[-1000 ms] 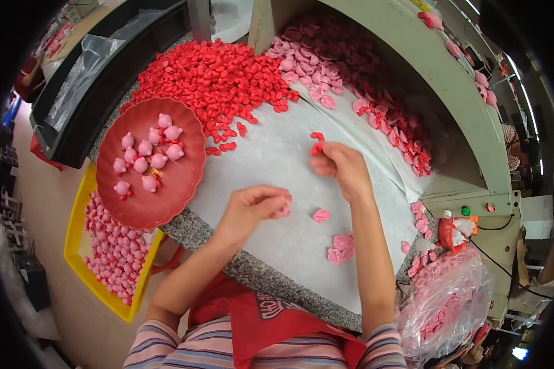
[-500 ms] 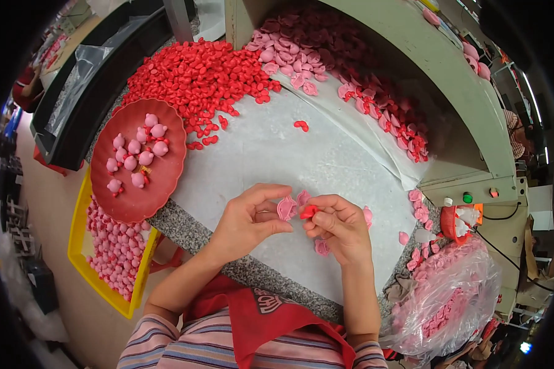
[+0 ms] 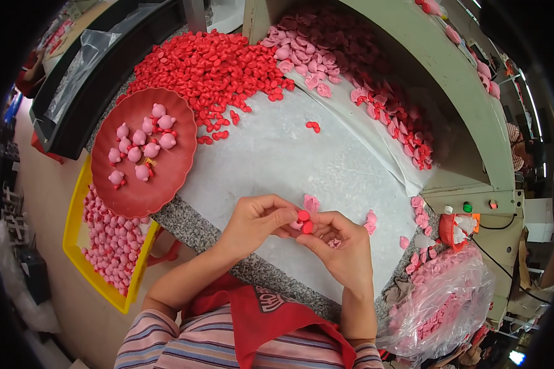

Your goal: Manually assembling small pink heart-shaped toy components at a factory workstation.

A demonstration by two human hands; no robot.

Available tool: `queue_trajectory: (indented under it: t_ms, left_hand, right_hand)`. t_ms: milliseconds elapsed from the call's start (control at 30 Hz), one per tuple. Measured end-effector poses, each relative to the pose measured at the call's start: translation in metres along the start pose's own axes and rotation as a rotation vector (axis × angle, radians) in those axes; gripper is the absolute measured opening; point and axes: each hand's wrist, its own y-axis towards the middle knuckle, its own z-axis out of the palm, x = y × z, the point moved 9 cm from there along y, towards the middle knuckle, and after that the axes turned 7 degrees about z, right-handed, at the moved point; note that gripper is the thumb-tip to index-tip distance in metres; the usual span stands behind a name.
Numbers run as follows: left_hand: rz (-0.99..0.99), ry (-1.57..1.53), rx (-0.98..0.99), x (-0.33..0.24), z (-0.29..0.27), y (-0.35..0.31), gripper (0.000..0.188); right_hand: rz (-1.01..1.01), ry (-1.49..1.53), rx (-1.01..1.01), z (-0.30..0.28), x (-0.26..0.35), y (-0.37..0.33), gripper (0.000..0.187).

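Over the near part of the work sheet, my two hands meet at the fingertips. My left hand [image 3: 260, 222] is closed on a small pink plastic shell [image 3: 296, 225], mostly hidden by the fingers. A red two-lobed plastic piece [image 3: 306, 227] lies against that shell, pinched by my right hand [image 3: 343, 246] with thumb and index finger. Whether the two pieces are joined I cannot tell. Just beyond my fingertips a loose pink shell [image 3: 311, 202] rests on the sheet. Another pink shell [image 3: 334, 243] shows partly under my right hand.
A scalloped red plate [image 3: 166, 157] with several pink-and-red pieces stands left, above a yellow crate [image 3: 74, 240] of similar pieces. Red pieces [image 3: 209, 67] are heaped at the back, pink shells [image 3: 301, 52] beside them under a green machine frame [image 3: 455, 80]. A plastic bag [image 3: 449, 307] sits right.
My hands have come together, bringing the red piece against the pink shell. The red piece has turned so both lobes show. The whole view has shifted slightly.
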Motion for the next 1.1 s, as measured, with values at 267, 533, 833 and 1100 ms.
queue_trajectory:
  t_ms: [267,533,833,1100]
  left_hand:
    - [0.279,0.074,0.077,-0.009,0.009,-0.004,0.015]
    - [0.071,-0.042,0.105,-0.012,0.024,-0.015,0.015]
    - [0.411,0.222,0.128,-0.035,0.026,-0.011,0.023]
    - [0.069,-0.017,0.272,-0.011,0.029,-0.001,0.023]
  right_hand:
    - [0.012,0.11,0.046,0.001,-0.004,-0.008,0.019]
    - [0.048,0.336,-0.041,-0.005,-0.02,-0.015,0.02]
    - [-0.069,0.134,-0.08,-0.014,-0.003,-0.013,0.026]
    - [0.012,-0.159,0.024,-0.016,0.0,-0.007,0.03]
